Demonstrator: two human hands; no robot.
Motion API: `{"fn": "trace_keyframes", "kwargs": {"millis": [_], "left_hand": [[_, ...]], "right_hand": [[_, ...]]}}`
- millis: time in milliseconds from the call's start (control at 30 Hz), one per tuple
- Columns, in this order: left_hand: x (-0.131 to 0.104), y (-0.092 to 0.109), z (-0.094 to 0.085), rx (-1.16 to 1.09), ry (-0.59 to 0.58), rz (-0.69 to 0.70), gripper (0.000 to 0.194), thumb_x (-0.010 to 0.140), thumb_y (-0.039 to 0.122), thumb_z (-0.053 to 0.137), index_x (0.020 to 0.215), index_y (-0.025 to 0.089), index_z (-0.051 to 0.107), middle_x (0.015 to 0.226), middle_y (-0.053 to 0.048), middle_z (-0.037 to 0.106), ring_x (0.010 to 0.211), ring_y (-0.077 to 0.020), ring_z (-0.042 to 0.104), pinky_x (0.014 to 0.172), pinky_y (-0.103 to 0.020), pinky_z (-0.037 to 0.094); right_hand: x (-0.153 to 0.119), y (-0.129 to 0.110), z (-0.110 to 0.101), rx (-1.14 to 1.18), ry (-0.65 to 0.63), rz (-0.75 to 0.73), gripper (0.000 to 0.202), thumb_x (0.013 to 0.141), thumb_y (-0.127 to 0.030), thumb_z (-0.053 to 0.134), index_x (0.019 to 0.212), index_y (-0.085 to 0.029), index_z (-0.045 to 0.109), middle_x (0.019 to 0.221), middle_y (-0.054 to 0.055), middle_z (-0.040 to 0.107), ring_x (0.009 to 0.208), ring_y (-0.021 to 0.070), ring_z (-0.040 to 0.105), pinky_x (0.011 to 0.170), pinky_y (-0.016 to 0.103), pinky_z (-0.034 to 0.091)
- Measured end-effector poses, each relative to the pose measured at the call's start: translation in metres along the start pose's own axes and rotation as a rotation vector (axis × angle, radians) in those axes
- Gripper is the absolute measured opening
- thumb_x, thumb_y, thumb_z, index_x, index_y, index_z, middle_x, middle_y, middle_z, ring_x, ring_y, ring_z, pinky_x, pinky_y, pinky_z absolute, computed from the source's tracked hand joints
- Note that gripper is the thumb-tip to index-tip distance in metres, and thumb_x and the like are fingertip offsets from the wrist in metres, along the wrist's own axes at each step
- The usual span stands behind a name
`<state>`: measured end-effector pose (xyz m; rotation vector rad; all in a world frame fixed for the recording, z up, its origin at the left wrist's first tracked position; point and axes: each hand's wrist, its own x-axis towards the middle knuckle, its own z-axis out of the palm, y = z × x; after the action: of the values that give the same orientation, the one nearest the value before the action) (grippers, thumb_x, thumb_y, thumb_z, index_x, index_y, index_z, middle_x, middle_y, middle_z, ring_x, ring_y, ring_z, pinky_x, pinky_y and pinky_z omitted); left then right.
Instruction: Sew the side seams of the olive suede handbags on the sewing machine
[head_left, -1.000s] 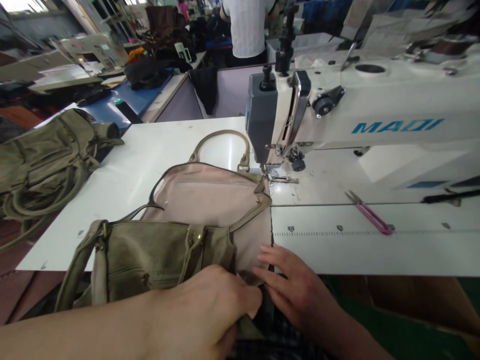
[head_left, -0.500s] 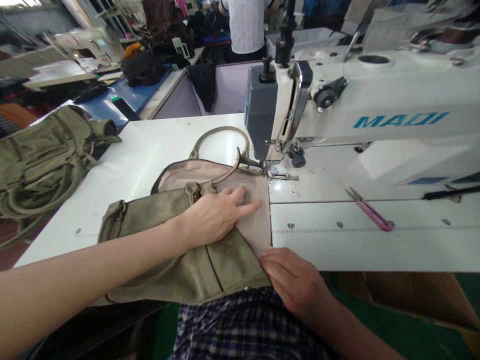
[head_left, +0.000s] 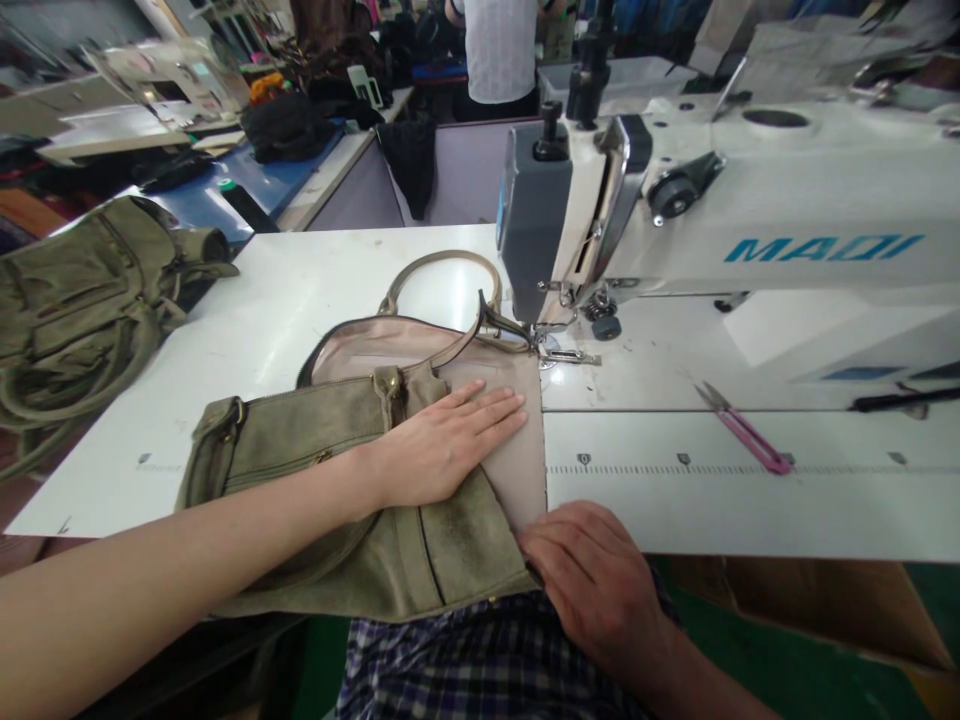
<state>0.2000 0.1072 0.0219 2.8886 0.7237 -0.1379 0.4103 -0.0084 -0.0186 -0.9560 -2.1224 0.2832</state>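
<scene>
An olive-green handbag (head_left: 465, 545) lies on the sewing table, its pale pink lining (head_left: 517, 440) spread out at the right. The lining's far corner is under the presser foot (head_left: 536, 340) of the white sewing machine (head_left: 795, 190). My left hand (head_left: 442, 445) rests flat on the bag and lining, fingers stretched out. At the near right corner, my right hand (head_left: 592, 570) is closed on the edge of the bag, its fingertips partly hidden. One curved handle (head_left: 442, 255) stands up behind the lining.
Pink-handled thread snips (head_left: 750, 435) lie on the table right of the lining, near a printed ruler scale (head_left: 825, 470). More olive bags (head_left: 90, 300) are piled at the left. A person in a white shirt (head_left: 501, 50) stands at the back.
My left hand has flattened, its fingers closer together on the lining. My right hand still holds the edge, slightly lower in view. The view has shifted a little.
</scene>
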Motion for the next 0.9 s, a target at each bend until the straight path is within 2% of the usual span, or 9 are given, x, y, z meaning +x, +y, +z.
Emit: {"fn": "trace_keyframes", "kwargs": {"millis": [133,233,367,467,567,733,900], "left_hand": [[0.005,0.0,-0.001,-0.024,-0.028,-0.115,0.068,0.085,0.011,0.037,0.15,0.004,0.018,0.158,-0.019,0.011,0.147,-0.0262,0.006,0.12,-0.044,0.013],[0.011,-0.003,-0.004,-0.085,-0.07,-0.189,0.077,0.078,0.012,0.043,0.15,0.002,0.017,0.158,-0.018,0.011,0.147,-0.0274,0.008,0.12,-0.046,0.016],[0.017,0.0,-0.011,-0.135,-0.13,-0.082,0.078,0.074,0.009,0.04,0.15,0.013,0.023,0.158,-0.006,0.02,0.146,-0.0223,0.019,0.119,-0.053,0.013],[0.018,0.006,-0.014,-0.158,-0.164,-0.084,0.077,0.075,0.009,0.04,0.15,0.015,0.023,0.159,-0.006,0.018,0.146,-0.0248,0.019,0.117,-0.057,0.016],[0.02,0.007,-0.015,-0.177,-0.182,-0.092,0.078,0.075,0.012,0.042,0.151,0.015,0.022,0.159,-0.006,0.015,0.147,-0.0264,0.016,0.116,-0.059,0.016],[0.029,-0.011,-0.021,-0.19,-0.186,-0.071,0.076,0.076,0.012,0.046,0.149,0.018,0.026,0.159,-0.008,0.017,0.146,-0.0281,0.018,0.115,-0.06,0.017],[0.033,-0.028,-0.033,-0.142,-0.17,-0.009,0.053,0.081,0.009,0.045,0.132,0.021,0.05,0.153,-0.008,0.034,0.141,-0.0307,0.031,0.11,-0.057,0.029]], "right_hand": [[0.003,-0.004,-0.005,-0.007,-0.09,0.006,0.029,0.091,-0.006,0.036,0.095,-0.013,0.064,0.086,0.007,0.068,0.083,0.0178,0.06,0.088,0.035,0.046],[0.004,-0.005,-0.01,0.0,-0.129,0.005,0.029,0.09,-0.008,0.037,0.1,-0.011,0.064,0.093,0.008,0.069,0.089,0.0191,0.061,0.09,0.036,0.047],[0.006,0.003,-0.016,0.016,-0.099,-0.087,0.029,0.095,-0.01,0.037,0.096,-0.011,0.066,0.088,0.007,0.071,0.082,0.0162,0.063,0.08,0.031,0.051],[0.008,0.012,-0.019,-0.002,-0.094,-0.121,0.035,0.1,-0.015,0.033,0.092,-0.013,0.067,0.084,0.005,0.073,0.08,0.0143,0.066,0.076,0.028,0.052],[0.008,0.018,-0.02,-0.032,-0.088,-0.141,0.033,0.1,-0.015,0.036,0.09,-0.016,0.067,0.082,0.0,0.074,0.078,0.0123,0.067,0.076,0.027,0.05],[0.012,0.03,-0.02,-0.058,-0.113,-0.127,0.03,0.099,-0.015,0.039,0.093,-0.016,0.068,0.089,0.001,0.075,0.086,0.0138,0.068,0.081,0.03,0.049],[0.023,0.04,-0.021,-0.073,-0.131,-0.128,0.034,0.099,-0.014,0.035,0.096,-0.014,0.068,0.095,0.003,0.074,0.096,0.0156,0.066,0.086,0.032,0.047]]}}
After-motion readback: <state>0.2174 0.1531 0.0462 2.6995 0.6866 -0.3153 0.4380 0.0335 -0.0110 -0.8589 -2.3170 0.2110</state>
